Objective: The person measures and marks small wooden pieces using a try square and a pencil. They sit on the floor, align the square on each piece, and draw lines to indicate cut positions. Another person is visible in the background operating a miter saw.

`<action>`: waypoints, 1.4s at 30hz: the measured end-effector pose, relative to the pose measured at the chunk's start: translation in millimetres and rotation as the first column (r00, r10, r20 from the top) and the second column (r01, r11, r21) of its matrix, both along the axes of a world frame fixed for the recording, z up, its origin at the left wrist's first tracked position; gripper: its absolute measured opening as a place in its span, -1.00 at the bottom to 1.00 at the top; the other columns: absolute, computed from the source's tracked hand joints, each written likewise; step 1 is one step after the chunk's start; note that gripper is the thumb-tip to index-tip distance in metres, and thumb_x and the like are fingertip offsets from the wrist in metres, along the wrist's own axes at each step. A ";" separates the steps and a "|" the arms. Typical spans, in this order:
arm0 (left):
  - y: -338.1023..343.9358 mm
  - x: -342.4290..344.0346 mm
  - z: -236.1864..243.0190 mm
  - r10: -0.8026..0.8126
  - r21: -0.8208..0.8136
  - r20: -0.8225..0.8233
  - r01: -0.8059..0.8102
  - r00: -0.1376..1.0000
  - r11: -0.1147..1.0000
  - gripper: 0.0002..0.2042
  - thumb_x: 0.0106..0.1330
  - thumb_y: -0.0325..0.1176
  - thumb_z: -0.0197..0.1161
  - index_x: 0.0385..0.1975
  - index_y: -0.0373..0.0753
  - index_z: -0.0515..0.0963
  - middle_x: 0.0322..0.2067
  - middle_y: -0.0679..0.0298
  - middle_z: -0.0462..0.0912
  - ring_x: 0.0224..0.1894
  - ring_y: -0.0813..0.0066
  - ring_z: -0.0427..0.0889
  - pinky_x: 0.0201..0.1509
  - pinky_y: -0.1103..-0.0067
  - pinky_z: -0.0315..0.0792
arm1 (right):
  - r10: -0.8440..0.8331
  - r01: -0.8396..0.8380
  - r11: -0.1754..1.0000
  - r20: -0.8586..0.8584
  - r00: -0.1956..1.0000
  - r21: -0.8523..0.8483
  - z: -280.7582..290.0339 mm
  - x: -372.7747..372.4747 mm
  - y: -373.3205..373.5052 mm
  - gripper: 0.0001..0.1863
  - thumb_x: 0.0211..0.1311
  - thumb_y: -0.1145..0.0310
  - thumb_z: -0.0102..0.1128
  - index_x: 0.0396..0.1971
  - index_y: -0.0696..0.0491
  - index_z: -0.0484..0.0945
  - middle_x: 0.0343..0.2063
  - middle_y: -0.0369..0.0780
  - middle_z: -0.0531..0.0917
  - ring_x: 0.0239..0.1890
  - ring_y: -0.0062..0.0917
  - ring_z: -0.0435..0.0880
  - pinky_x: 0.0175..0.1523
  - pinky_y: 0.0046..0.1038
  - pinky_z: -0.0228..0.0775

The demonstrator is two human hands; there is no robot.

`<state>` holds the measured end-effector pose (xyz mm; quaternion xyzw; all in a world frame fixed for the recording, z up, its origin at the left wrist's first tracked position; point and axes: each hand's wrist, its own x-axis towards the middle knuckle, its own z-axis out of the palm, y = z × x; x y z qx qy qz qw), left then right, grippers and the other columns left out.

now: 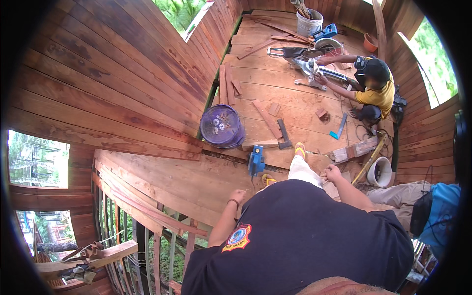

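Observation:
My left hand hangs low beside my left leg, a dark band at its wrist. Its fingers are curled in, and nothing shows in them. Ahead of it a blue power tool stands at the edge of the plank floor. My right hand is in front of my right thigh with the fingers closed; anything in them is too small to make out. Beyond my yellow-strapped sandal lie a black hammer-like tool, a short wood block and a blue-handled try square.
A co-worker in a yellow shirt crouches with both hands at a mitre saw. A purple bucket stands by the left wall. At right are a white bucket and cables. A slatted railing runs lower left.

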<state>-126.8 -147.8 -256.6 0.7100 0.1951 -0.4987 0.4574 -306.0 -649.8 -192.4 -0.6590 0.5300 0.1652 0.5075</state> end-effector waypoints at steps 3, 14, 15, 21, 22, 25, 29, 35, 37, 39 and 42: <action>-0.4 0.7 -1.2 -0.033 0.032 0.055 0.031 0.998 0.999 -0.82 0.30 -0.30 0.18 -0.48 -0.22 0.62 -0.64 0.43 0.52 -0.62 0.64 0.44 -0.54 0.57 0.32 | -0.026 0.026 1.000 0.010 1.000 0.007 1.6 1.0 0.1 -0.82 0.28 0.39 0.12 -0.17 0.12 0.54 -0.54 -0.18 0.65 -0.63 -0.54 0.62 -0.60 -0.47 0.42; -3.6 -3.1 5.9 0.039 -0.013 0.070 -0.038 0.997 0.999 -0.83 0.32 -0.32 0.17 -0.50 -0.19 0.58 -0.69 0.49 0.44 -0.66 0.68 0.37 -0.60 0.61 0.24 | 0.040 -0.040 0.999 0.013 0.999 0.018 4.4 6.5 5.8 -0.82 0.34 0.39 0.06 -0.12 0.10 0.49 -0.51 -0.19 0.60 -0.63 -0.55 0.59 -0.56 -0.50 0.42; -3.3 -3.2 7.1 0.076 0.003 0.027 -0.076 0.997 0.997 -0.82 0.32 -0.32 0.17 -0.52 -0.19 0.56 -0.69 0.49 0.43 -0.67 0.67 0.37 -0.60 0.61 0.23 | 0.045 -0.045 0.999 0.010 0.999 0.018 4.7 7.5 6.4 -0.82 0.34 0.39 0.06 -0.13 0.10 0.49 -0.52 -0.20 0.60 -0.63 -0.55 0.59 -0.56 -0.50 0.43; -0.3 1.3 15.3 0.046 -0.030 0.031 -0.046 0.998 0.999 -0.79 0.33 -0.31 0.16 -0.58 -0.16 0.51 -0.70 0.49 0.40 -0.68 0.66 0.33 -0.61 0.59 0.20 | 0.050 -0.050 0.998 -0.013 0.999 0.026 4.7 14.4 9.5 -0.80 0.32 0.37 0.09 -0.12 0.10 0.50 -0.52 -0.18 0.61 -0.62 -0.54 0.60 -0.57 -0.49 0.43; 0.4 1.8 15.6 0.011 -0.028 0.067 -0.010 0.998 1.000 -0.83 0.32 -0.32 0.17 -0.53 -0.16 0.52 -0.67 0.48 0.41 -0.66 0.65 0.35 -0.59 0.60 0.23 | 0.085 -0.085 0.996 0.009 0.996 0.010 4.8 15.5 9.9 -0.80 0.32 0.37 0.09 -0.12 0.10 0.50 -0.52 -0.18 0.61 -0.62 -0.53 0.60 -0.57 -0.49 0.42; 2.1 1.7 12.1 -0.032 0.016 0.077 0.030 0.997 0.999 -0.91 0.30 -0.33 0.19 -0.40 -0.17 0.54 -0.59 0.44 0.47 -0.60 0.64 0.41 -0.55 0.62 0.32 | 0.105 -0.105 0.994 0.008 0.994 -0.002 6.1 19.3 10.7 -0.80 0.32 0.37 0.11 -0.13 0.11 0.49 -0.52 -0.17 0.62 -0.62 -0.53 0.61 -0.57 -0.48 0.42; 4.8 -2.1 2.5 -0.016 0.047 0.089 0.012 0.996 0.999 -0.88 0.30 -0.34 0.21 -0.31 -0.23 0.58 -0.53 0.40 0.54 -0.53 0.61 0.48 -0.46 0.62 0.40 | 0.093 -0.093 0.996 0.015 0.996 -0.017 10.8 24.5 11.9 -0.78 0.26 0.36 0.15 -0.15 0.13 0.53 -0.55 -0.16 0.66 -0.62 -0.52 0.64 -0.57 -0.48 0.43; 5.9 -5.7 -1.7 0.021 0.011 0.089 -0.022 0.996 1.000 -0.87 0.30 -0.35 0.22 -0.29 -0.27 0.58 -0.52 0.39 0.54 -0.52 0.61 0.49 -0.44 0.61 0.42 | 0.112 -0.112 0.994 0.001 0.994 0.007 13.5 29.0 9.0 -0.80 0.31 0.36 0.12 -0.13 0.11 0.49 -0.52 -0.17 0.62 -0.60 -0.51 0.62 -0.55 -0.47 0.43; 3.6 -6.3 1.7 0.004 0.037 0.109 -0.008 0.994 0.999 -0.87 0.30 -0.35 0.21 -0.29 -0.27 0.58 -0.53 0.40 0.54 -0.53 0.62 0.48 -0.45 0.61 0.42 | 0.108 -0.108 0.994 0.004 0.994 -0.001 12.2 29.3 7.8 -0.78 0.28 0.36 0.13 -0.13 0.12 0.50 -0.52 -0.16 0.64 -0.60 -0.52 0.64 -0.55 -0.47 0.44; 1.0 -6.6 6.0 0.002 0.070 0.091 -0.009 0.996 0.998 -0.88 0.30 -0.36 0.21 -0.29 -0.26 0.58 -0.54 0.41 0.53 -0.53 0.62 0.47 -0.46 0.61 0.40 | 0.079 -0.079 0.997 -0.031 0.996 -0.014 10.4 29.0 6.9 -0.74 0.23 0.36 0.14 -0.12 0.13 0.54 -0.53 -0.16 0.69 -0.61 -0.52 0.67 -0.55 -0.48 0.46; -1.0 -6.3 11.1 0.011 0.067 0.063 -0.016 0.998 0.998 -0.89 0.30 -0.37 0.19 -0.30 -0.25 0.58 -0.55 0.42 0.52 -0.54 0.63 0.47 -0.47 0.62 0.39 | 0.091 -0.091 0.996 -0.012 0.996 0.007 8.0 28.3 6.2 -0.80 0.31 0.36 0.14 -0.15 0.12 0.48 -0.52 -0.18 0.61 -0.62 -0.52 0.60 -0.56 -0.47 0.41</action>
